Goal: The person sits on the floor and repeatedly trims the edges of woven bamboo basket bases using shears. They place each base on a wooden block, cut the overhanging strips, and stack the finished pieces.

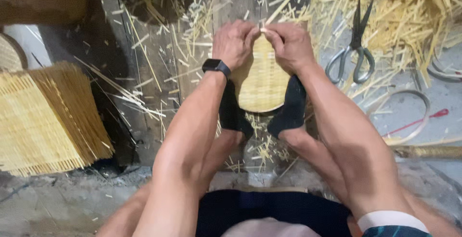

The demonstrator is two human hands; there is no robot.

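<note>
Bamboo strip (263, 27) pinched by left hand (234, 42) and right hand (290, 46) above woven tray (262, 81) may snap if bent sharply.

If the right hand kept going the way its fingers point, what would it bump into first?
Almost at once, the left hand: the right hand points leftward, fingertips meeting it over the round woven bamboo piece.

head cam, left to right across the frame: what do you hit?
Stack of woven bamboo mats → left hand with black wristwatch → round woven bamboo piece held by both hands → right hand → scissors → thin hoop → red-handled tool.
</note>
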